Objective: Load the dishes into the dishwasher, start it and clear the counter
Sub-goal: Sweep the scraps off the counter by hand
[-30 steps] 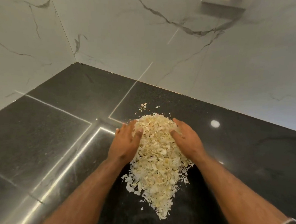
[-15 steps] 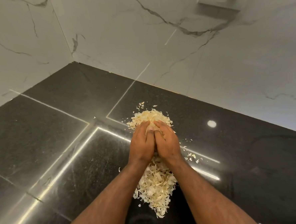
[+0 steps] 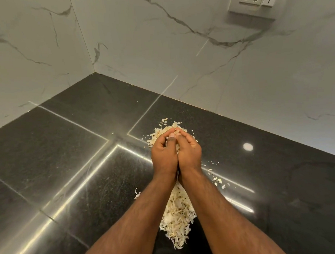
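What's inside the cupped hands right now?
Pale peel scraps show between the fingertips of the left hand and right hand. How much they hold is hidden. More of the pile lies beneath on the counter.

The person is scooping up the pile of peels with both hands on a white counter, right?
Not quite. The counter is black, not white; only the marble wall behind it is white. The head view shows this. The rest holds: the left hand and right hand are cupped together, scooping the peels.
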`<state>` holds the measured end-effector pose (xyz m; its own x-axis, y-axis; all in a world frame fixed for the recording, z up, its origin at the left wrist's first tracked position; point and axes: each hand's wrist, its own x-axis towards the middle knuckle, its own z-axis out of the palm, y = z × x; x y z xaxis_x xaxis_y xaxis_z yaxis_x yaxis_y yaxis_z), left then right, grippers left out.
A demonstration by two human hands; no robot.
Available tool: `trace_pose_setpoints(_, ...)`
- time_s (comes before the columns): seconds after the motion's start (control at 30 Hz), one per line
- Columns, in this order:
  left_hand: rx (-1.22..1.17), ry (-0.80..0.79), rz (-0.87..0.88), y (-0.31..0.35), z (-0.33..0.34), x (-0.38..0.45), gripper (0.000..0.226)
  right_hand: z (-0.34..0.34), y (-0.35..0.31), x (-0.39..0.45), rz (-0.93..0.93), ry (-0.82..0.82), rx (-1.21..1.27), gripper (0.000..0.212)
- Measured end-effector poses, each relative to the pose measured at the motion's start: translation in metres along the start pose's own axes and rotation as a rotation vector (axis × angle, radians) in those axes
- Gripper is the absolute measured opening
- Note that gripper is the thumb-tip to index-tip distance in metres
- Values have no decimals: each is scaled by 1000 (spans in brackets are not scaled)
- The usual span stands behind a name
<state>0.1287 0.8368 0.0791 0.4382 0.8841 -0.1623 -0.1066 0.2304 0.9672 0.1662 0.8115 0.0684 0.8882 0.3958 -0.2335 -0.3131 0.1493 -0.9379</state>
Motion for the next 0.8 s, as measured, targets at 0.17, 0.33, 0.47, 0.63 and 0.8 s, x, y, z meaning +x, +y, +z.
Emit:
trace_pose_setpoints(0.17, -32, 22, -6, 7, -4, -12, 22, 0, -6, -14, 7, -9, 47, 22)
trace_pose_setpoints(0.33, -52, 36, 4, 14, -15, -26, 21, 4, -11, -35, -1, -26, 60, 22)
trace_pose_setpoints(0.47, -71, 39, 5, 22, -28, -43, 20, 7, -13, -59, -5, -39, 68, 20)
trace_pose_setpoints(0.63, -125, 28, 33, 31, -52, -74, 21, 8, -14, -99, -47, -56, 71, 18)
trace_pose_setpoints(0.8, -157, 22, 65, 31, -93, -117, 21, 8, 0, -158, -69, -75, 71, 18)
